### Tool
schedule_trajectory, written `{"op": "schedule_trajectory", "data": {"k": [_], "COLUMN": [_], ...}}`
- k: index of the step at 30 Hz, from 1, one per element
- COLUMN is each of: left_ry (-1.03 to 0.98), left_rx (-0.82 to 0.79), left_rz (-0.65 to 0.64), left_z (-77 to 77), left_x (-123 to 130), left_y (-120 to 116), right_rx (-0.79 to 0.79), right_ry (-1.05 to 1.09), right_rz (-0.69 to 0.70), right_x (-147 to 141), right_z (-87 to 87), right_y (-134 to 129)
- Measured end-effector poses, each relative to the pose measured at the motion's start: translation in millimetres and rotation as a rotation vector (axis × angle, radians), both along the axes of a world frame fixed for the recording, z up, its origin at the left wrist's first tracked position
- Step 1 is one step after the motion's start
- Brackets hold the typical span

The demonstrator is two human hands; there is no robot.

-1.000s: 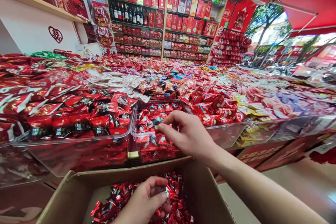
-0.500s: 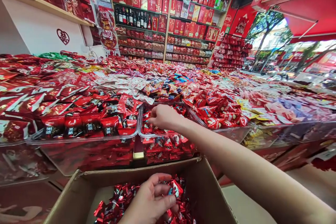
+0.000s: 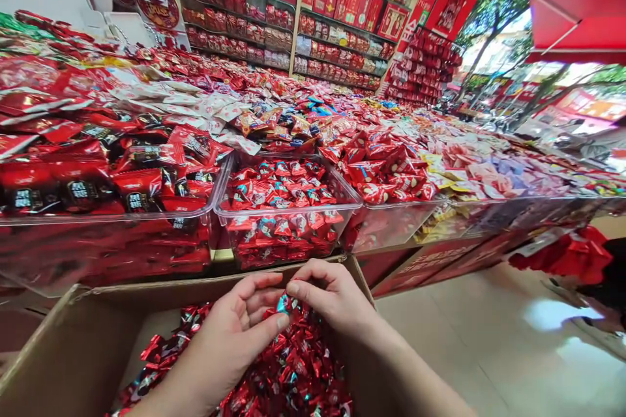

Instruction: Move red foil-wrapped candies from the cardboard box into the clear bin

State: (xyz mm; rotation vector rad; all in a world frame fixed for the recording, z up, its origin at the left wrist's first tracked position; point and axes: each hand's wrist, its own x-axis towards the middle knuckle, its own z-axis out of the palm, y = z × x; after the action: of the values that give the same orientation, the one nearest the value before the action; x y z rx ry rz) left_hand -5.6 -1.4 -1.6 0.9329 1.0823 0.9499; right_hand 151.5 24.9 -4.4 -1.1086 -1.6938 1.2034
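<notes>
My left hand (image 3: 239, 326) is over the open cardboard box (image 3: 112, 313), fingers curved and apart, its thumb and fingers beside a small red and blue wrapped candy (image 3: 284, 303). My right hand (image 3: 332, 293) has its thumb and fingers pinched on that candy, close to the left fingertips. Beneath both hands lies a heap of shiny red wrapped candies (image 3: 303, 365) in the box. Just beyond the box, a clear plastic bin (image 3: 288, 212) holds similar small red candies in rows.
Bins of larger black and red packets (image 3: 137, 192) stand at the left, and red packets (image 3: 386, 176) at the right. Shelves of bottles and boxes (image 3: 342, 6) rise behind. A person's dark clothing and shoes show at the right edge, above a tiled floor (image 3: 454, 332).
My right hand has come back from the clear bin to beside my left hand over the box. The view has tilted down and the bin's candies are now uncovered.
</notes>
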Motion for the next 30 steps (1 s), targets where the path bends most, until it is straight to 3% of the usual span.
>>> {"op": "schedule_trajectory", "data": {"k": [5, 8, 12, 15, 19, 23, 27, 30], "left_ry": [0.032, -0.016, 0.203, 0.381, 0.346, 0.378, 0.631, 0.775], "left_rx": [-0.092, -0.122, 0.076, 0.22, 0.175, 0.209, 0.368, 0.431], "left_rz": [0.078, 0.098, -0.02, -0.068, -0.06, -0.174, -0.372, -0.485], "left_z": [-2.0, -2.6, 0.7, 6.4, 7.0, 3.9, 2.7, -7.6], "left_x": [1.1, -1.3, -8.5, -11.7, -12.4, -10.0, -5.3, -3.7], "left_y": [3.9, 5.9, 6.9, 6.2, 3.9, -1.3, -7.5, -6.3], "right_rx": [-0.225, -0.25, -0.215, -0.146, 0.102, 0.31, 0.419, 0.309], "right_ry": [0.288, 0.343, 0.329, 0.169, -0.126, -0.175, -0.12, -0.337], "right_rz": [-0.089, -0.069, 0.044, 0.07, 0.031, -0.02, -0.145, -0.087], "right_x": [2.0, 5.5, 7.1, 8.7, 17.9, 27.3, 18.5, -1.0], "right_z": [-12.6, -17.4, -17.6, -10.3, 19.2, 70.4, 108.8, 118.1], "right_y": [-2.2, -4.3, -7.0, -11.1, -19.6, -13.0, 33.9, 82.6]}}
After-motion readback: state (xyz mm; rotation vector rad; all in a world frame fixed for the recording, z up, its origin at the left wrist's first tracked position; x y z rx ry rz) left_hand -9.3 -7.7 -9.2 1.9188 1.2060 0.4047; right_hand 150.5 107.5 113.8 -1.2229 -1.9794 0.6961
